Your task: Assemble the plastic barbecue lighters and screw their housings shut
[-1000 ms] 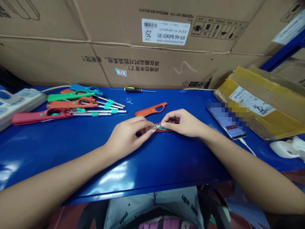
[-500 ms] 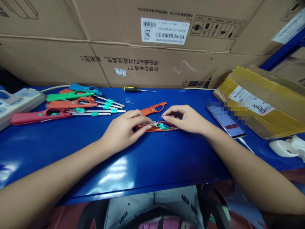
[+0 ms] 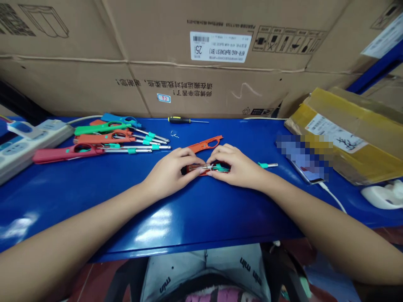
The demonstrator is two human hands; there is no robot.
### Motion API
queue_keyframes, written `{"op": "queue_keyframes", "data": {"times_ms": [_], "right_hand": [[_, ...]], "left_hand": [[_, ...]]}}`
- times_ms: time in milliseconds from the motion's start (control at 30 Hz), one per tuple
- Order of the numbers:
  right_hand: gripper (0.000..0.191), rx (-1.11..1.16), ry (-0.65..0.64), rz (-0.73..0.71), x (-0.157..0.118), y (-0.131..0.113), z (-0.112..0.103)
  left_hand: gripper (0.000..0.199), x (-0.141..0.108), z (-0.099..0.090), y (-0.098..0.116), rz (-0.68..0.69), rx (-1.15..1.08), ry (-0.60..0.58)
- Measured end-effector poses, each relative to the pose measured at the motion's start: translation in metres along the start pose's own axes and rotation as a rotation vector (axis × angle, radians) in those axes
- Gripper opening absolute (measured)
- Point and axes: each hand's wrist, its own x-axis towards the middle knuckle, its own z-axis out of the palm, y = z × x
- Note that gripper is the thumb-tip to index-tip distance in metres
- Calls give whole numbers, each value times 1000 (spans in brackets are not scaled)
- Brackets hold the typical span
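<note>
Near the middle of the blue table lies an opened orange lighter half (image 3: 206, 172) with teal parts inside; its metal tube (image 3: 271, 165) sticks out to the right. My left hand (image 3: 171, 170) pinches a small clear tank (image 3: 195, 167) between thumb and fingers over the half's left part. Closed at the white fitting beside the tank's end, my right hand (image 3: 234, 165) covers much of the lighter half. What its fingertips grip is too small to make out. Just behind both hands rests a separate orange shell piece (image 3: 206, 144).
Several colored lighters (image 3: 67, 154) lie at the left beside a white power strip (image 3: 40, 140). A screwdriver (image 3: 179, 120) and small white bits (image 3: 174, 135) are behind. On the right are a phone (image 3: 304, 165) and a taped box (image 3: 349, 134). Large cartons stand behind.
My right hand has moved left and down, its fingertips now closing next to the left hand's. The metal tube shows to its right. The whole view has shifted slightly.
</note>
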Motion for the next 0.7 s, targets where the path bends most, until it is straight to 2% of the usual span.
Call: {"op": "queue_keyframes", "data": {"times_ms": [133,300,433,600,700], "right_hand": [[7,9,10,3,-1,1,3],[7,5,39,19,0,6,-2],[14,3,30,14,1,6,-3],[10,25,35,-85,1,5,3],[8,26,45,-97,2,6,7]], "left_hand": [[26,0,-1,3,-12,-32,-4],[41,-2,-8,4,-32,110,-69],[25,-3,-7,4,-44,51,-104],[23,-2,0,3,-35,-19,-62],[24,-2,3,4,-30,-31,-47]]}}
